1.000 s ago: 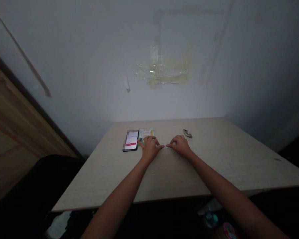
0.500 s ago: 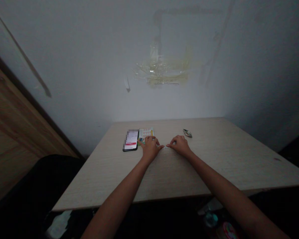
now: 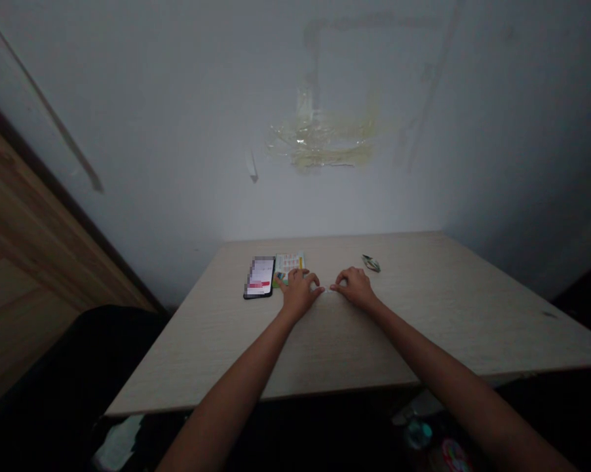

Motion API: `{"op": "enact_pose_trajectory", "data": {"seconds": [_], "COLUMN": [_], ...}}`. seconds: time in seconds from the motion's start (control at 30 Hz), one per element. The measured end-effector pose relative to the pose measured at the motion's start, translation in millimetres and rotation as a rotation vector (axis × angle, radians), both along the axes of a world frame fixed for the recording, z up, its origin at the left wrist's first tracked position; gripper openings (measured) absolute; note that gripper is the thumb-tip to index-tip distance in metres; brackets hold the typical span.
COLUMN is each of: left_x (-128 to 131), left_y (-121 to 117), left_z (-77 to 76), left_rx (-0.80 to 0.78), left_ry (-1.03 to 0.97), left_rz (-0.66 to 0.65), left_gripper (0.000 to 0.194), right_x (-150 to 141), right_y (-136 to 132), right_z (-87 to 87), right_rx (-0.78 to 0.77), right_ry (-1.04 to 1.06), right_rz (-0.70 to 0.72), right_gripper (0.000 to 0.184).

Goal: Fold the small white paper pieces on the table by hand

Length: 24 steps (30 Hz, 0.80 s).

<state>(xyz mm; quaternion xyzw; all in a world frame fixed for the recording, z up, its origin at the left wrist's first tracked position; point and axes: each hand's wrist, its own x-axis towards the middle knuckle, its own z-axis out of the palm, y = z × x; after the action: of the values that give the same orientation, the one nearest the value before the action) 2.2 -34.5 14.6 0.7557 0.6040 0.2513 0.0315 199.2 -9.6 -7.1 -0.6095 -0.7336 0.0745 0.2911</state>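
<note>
A small, thin whitish strip (image 3: 327, 290) lies low over the table between my two hands, too small and dim to name more exactly. My left hand (image 3: 299, 292) has thumb and forefinger pinched at its left end, the other fingers curled or spread above a printed leaflet (image 3: 289, 261). At the strip's right end, my right hand (image 3: 357, 286) is closed in a pinch, fingertips bent down to the thumb. Part of the leaflet is hidden by my left hand. A phone (image 3: 259, 278) with a lit screen lies left of the leaflet.
A small folded wrapper-like piece (image 3: 371, 263) lies beyond my right hand. The pale wooden table (image 3: 423, 301) meets a wall with peeling clear tape (image 3: 325, 147). Below the front edge, a bottle (image 3: 417, 432) shows in shadow. A dark chair-like shape (image 3: 103, 347) stands at left.
My left forefinger has drawn in closer to the thumb at the strip. My right hand has hardly moved, and the things on the table lie as before.
</note>
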Motion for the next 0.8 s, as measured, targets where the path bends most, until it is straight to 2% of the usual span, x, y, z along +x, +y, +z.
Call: {"op": "enact_pose_trajectory", "data": {"seconds": [0.17,0.27,0.33,0.53,0.7,0.8], "left_x": [-1,0,0,-1,-1,0], "left_y": [0,-2,-3,-5,-5,-5], "left_z": [-0.8,0.7,2.2,7.4,6.0,4.2], "left_rx": [-0.003,-0.003,0.008,-0.030,-0.057,-0.059], "left_ry": [-0.009,-0.005,-0.006,-0.020,-0.058,-0.068], "left_rz": [-0.024,-0.022,-0.035,-0.083,-0.107,-0.098], "left_gripper": [0.012,0.011,0.012,0.012,0.012,0.021], "right_x": [-1,-2,-3,-2,-1,-1], "right_y": [-6,-9,-10,-8,-2,2], "right_z": [1.5,4.5,6.5,8.3,7.2,5.6], "right_rx": [0.124,0.136,0.120,0.090,0.074,0.063], "right_ry": [0.082,0.082,0.043,-0.045,-0.058,-0.043], "right_rz": [0.185,0.256,0.241,0.167,0.148,0.154], "right_gripper": [0.021,0.011,0.007,0.014,0.015,0.017]}}
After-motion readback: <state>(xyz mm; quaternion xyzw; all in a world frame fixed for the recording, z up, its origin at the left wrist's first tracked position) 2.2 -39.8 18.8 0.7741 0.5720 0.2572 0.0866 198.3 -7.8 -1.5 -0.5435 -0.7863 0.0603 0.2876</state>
